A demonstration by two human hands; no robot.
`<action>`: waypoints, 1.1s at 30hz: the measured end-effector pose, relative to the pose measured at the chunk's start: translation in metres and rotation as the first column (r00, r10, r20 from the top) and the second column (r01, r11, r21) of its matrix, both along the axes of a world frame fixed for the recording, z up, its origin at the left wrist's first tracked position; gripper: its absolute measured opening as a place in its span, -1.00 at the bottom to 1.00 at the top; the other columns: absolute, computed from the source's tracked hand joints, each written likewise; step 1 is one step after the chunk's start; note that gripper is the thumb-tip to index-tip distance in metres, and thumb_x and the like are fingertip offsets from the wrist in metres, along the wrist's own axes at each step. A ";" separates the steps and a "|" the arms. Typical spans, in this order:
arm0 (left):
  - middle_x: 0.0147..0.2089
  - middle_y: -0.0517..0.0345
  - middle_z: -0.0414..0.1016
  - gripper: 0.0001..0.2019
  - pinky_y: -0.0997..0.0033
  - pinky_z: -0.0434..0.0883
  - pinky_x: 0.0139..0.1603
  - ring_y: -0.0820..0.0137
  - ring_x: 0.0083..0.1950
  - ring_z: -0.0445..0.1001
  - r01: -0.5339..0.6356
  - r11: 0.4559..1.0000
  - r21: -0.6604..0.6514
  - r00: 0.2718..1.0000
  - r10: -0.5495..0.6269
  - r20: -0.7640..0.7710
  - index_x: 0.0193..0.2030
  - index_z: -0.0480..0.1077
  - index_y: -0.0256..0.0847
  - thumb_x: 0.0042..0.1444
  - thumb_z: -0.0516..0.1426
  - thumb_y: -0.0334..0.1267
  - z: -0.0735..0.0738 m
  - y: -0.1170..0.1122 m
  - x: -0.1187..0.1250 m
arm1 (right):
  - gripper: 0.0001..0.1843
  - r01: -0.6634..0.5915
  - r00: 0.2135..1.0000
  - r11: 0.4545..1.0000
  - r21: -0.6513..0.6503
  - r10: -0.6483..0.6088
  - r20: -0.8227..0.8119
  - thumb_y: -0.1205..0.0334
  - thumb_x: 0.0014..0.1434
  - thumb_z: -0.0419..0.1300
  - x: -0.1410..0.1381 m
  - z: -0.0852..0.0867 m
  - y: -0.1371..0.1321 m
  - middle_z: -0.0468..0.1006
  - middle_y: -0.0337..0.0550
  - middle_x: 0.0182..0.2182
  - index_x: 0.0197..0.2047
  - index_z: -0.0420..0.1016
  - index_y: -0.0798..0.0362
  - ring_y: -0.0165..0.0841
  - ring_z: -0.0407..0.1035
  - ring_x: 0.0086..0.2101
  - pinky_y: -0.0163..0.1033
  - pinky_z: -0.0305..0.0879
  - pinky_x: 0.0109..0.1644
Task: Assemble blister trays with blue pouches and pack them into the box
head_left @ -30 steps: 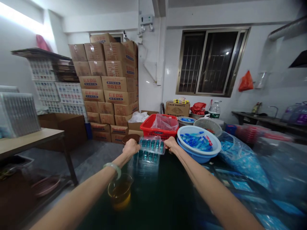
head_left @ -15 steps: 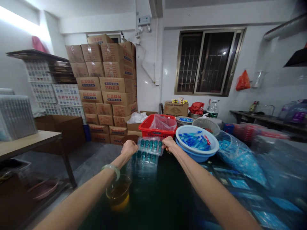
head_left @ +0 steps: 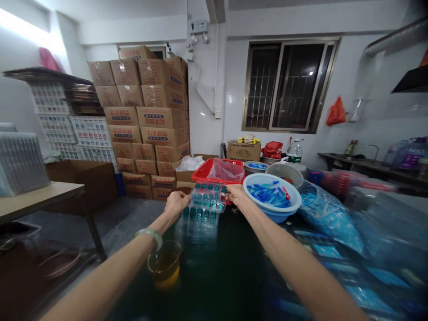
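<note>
A: Quick, hands first?

B: Both arms reach forward over the table. The left hand (head_left: 176, 204) is curled, its fingers wrapped on the near-left edge of a clear moulded plastic tray with rows of teal cells (head_left: 204, 196). The right hand (head_left: 236, 196) pinches the opposite edge, fingers (head_left: 230, 192) bent over the rim. So the hands sit apart, but both are clamped on that tray.

A: Where's the tray?

B: Held up at the far edge of the table, slightly tilted, just in front of a red plastic basket (head_left: 203, 174). Below it, a second clear plastic tray (head_left: 199, 223) overlaps it from this angle; hard to tell if they touch.

A: Anything else close by?

B: A smooth pale green bangle (head_left: 149, 238) sits on the left wrist. Below that arm stands a clear glass jug of amber liquid (head_left: 164, 264) on the dark green tabletop (head_left: 227, 272). Right of the right hand is a round white plastic bowl nested in a blue basin (head_left: 272, 191), holding slim blue plastic pieces (head_left: 267, 195). Further right lies a crumpled clear bag of blue pieces (head_left: 329, 218).
</note>
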State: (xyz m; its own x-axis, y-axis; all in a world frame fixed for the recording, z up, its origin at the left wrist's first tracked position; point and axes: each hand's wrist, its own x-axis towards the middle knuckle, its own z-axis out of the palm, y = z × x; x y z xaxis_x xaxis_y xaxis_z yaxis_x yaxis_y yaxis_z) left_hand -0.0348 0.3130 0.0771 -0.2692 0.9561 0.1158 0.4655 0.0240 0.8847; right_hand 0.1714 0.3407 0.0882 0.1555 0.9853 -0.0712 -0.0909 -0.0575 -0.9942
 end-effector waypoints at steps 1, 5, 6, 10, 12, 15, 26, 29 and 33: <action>-0.41 0.18 0.39 -0.75 0.49 0.31 -0.51 0.46 -0.47 0.36 0.014 1.000 0.020 0.998 -0.015 0.066 -0.36 0.36 -0.34 0.10 0.15 -0.13 0.003 -0.007 0.002 | -0.69 0.002 1.000 1.000 -0.012 -0.002 -0.018 0.15 0.23 0.10 0.002 0.005 -0.008 0.42 -0.09 -0.13 -0.01 0.32 0.14 -0.35 0.39 -0.24 -0.16 0.40 -0.20; -0.41 0.11 0.40 -0.70 0.55 0.18 -0.65 0.50 -0.54 0.34 0.147 0.987 0.060 0.927 -0.159 0.339 -0.31 0.34 -0.36 0.06 0.16 -0.09 0.011 -0.055 0.014 | -0.74 0.005 0.995 0.999 -0.041 -0.009 -0.102 0.18 0.23 0.10 0.017 0.021 -0.050 0.44 -0.13 -0.22 -0.08 0.35 0.16 -0.41 0.39 -0.32 -0.24 0.39 -0.29; -0.37 0.07 0.42 -0.71 0.56 0.23 -0.61 0.48 -0.48 0.40 0.199 0.978 0.054 0.896 -0.204 0.395 -0.30 0.35 -0.35 0.05 0.16 -0.10 0.011 -0.073 0.017 | -0.80 -0.001 0.992 0.999 -0.041 -0.004 -0.126 0.23 0.23 0.09 0.022 0.023 -0.064 0.44 -0.15 -0.27 -0.12 0.36 0.18 -0.44 0.38 -0.37 -0.30 0.38 -0.35; -0.17 -0.03 0.46 -0.77 0.48 0.44 -0.36 0.30 -0.17 0.49 0.385 0.919 0.089 0.678 -0.347 0.648 -0.28 0.39 -0.33 0.02 0.20 -0.18 0.012 -0.150 0.025 | -0.84 -0.084 0.969 0.996 -0.024 0.076 -0.235 0.54 0.18 -0.02 0.037 0.020 -0.131 0.44 -0.22 -0.46 -0.36 0.33 0.20 -0.49 0.40 -0.50 -0.46 0.18 -0.58; -0.07 -0.10 0.44 -0.74 0.40 0.48 -0.29 0.16 -0.06 0.46 0.408 0.899 0.160 0.553 -0.383 0.739 -0.25 0.40 -0.34 -0.03 0.25 -0.21 0.010 -0.187 0.027 | -0.83 -0.153 0.949 0.988 -0.020 0.141 -0.283 0.57 0.14 -0.01 0.038 0.014 -0.169 0.45 -0.22 -0.48 -0.39 0.32 0.18 -0.45 0.43 -0.52 -0.46 0.16 -0.60; -0.01 -0.09 0.42 -0.65 0.25 0.48 -0.15 0.02 0.10 0.34 0.336 0.901 0.276 0.466 -0.413 0.782 -0.22 0.40 -0.28 -0.11 0.31 -0.13 0.002 -0.235 0.032 | -0.84 -0.283 0.891 0.959 -0.020 0.255 -0.377 0.58 0.10 0.00 0.032 0.001 -0.226 0.47 -0.17 -0.47 -0.34 0.30 0.17 -0.38 0.46 -0.52 -0.44 0.20 -0.62; 0.26 0.05 0.15 -0.26 -0.09 0.07 0.22 0.02 0.32 -0.02 0.284 0.787 0.547 0.273 -0.613 0.741 0.08 0.19 0.08 -0.26 0.20 0.29 -0.038 -0.295 0.069 | -0.76 -0.354 0.759 0.935 -0.019 0.275 -0.589 0.50 0.02 0.07 0.014 -0.030 -0.338 0.48 -0.16 -0.44 -0.21 0.22 0.11 -0.31 0.47 -0.47 -0.34 0.33 -0.58; 0.26 -0.02 0.13 -0.21 -0.10 0.03 0.24 0.01 0.32 -0.03 0.317 0.765 0.561 0.194 -0.631 0.751 0.12 0.16 0.01 -0.23 0.14 0.34 -0.041 -0.295 0.072 | -0.73 -0.369 0.745 0.929 -0.021 0.282 -0.605 0.42 0.03 0.15 0.020 -0.039 -0.350 0.48 -0.14 -0.42 -0.16 0.24 0.14 -0.28 0.48 -0.44 -0.30 0.35 -0.52; 0.26 -0.11 0.14 -0.13 -0.10 0.03 0.23 0.01 0.31 -0.01 0.423 0.736 0.528 0.105 -0.619 0.778 0.18 0.10 -0.04 -0.22 0.05 0.42 -0.043 -0.286 0.064 | -0.60 -0.371 0.752 0.929 -0.023 0.285 -0.594 0.26 0.04 0.25 0.041 -0.066 -0.365 0.51 0.01 -0.32 -0.07 0.24 0.15 -0.23 0.47 -0.33 -0.30 0.34 -0.48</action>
